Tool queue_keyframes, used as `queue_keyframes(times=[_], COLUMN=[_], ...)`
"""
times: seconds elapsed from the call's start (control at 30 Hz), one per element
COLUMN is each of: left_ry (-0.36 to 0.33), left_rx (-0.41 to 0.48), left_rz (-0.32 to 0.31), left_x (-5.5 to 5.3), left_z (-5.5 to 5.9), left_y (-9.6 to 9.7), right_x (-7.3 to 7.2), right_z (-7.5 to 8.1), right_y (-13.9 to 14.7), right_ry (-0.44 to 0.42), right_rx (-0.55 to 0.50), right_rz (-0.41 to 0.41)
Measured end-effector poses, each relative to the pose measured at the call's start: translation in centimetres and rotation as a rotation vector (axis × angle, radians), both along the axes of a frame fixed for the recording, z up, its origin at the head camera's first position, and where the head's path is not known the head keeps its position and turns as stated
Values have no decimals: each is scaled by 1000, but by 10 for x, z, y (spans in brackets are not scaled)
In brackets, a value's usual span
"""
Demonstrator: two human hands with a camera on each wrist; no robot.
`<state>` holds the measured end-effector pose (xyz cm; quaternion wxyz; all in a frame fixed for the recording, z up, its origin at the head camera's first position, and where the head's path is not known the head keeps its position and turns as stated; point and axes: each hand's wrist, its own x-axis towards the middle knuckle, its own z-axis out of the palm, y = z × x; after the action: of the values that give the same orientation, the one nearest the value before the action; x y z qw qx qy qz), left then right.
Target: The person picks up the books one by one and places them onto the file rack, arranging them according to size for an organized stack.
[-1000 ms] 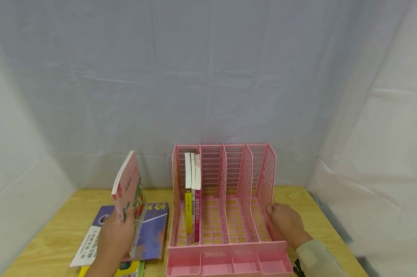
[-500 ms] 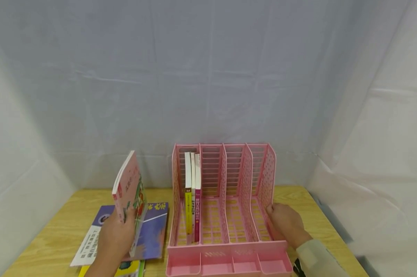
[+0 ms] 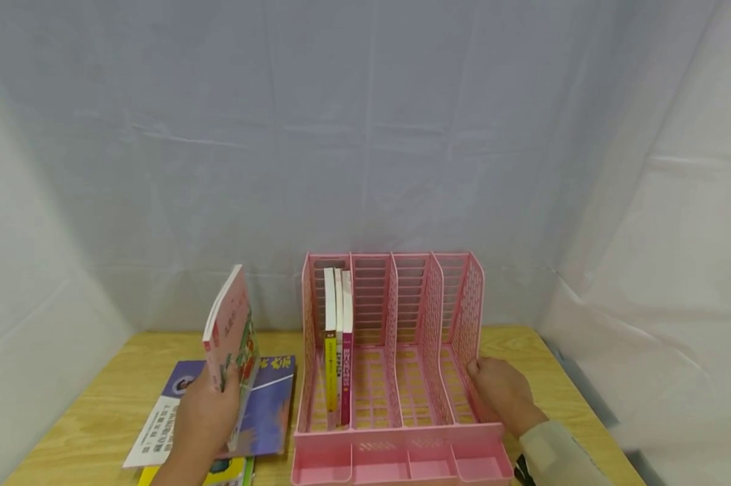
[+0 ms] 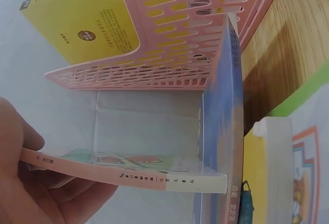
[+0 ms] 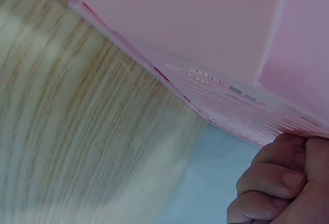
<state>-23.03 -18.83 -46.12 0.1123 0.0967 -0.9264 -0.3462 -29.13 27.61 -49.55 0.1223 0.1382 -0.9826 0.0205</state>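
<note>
My left hand grips a thin pink picture book, held upright on its edge, spine toward me. In the left wrist view, the thumb and fingers pinch one end of the book's pale spine. The book is over a blue-purple book at the top of a pile. On the right, my right hand holds the outer side wall of a pink file rack, fingers curled at its edge. Several books, including a yellow one and a magenta one, stand in the rack's leftmost slot.
Beneath the blue-purple book, a white-covered book and a yellow book stick out on the wooden table. Small open trays line the rack's front. A pale curtain surrounds the table's back and sides.
My left hand has shifted slightly to the right with the pink picture book, still upright. The right hand and the rack have stayed in place.
</note>
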Motion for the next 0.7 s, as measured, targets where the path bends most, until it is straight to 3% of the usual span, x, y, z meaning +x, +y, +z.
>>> queue_keyframes(times=[0.4, 0.7], left_ry=[-16, -17], left_rx=[39, 35], left_rz=[10, 20], left_x=[1, 2], left_z=[-1, 0], left_y=[-3, -1], right_x=[1, 1], right_z=[-3, -5], right_y=[1, 1], right_ry=[108, 113], right_rx=[75, 41], right_rz=[82, 73])
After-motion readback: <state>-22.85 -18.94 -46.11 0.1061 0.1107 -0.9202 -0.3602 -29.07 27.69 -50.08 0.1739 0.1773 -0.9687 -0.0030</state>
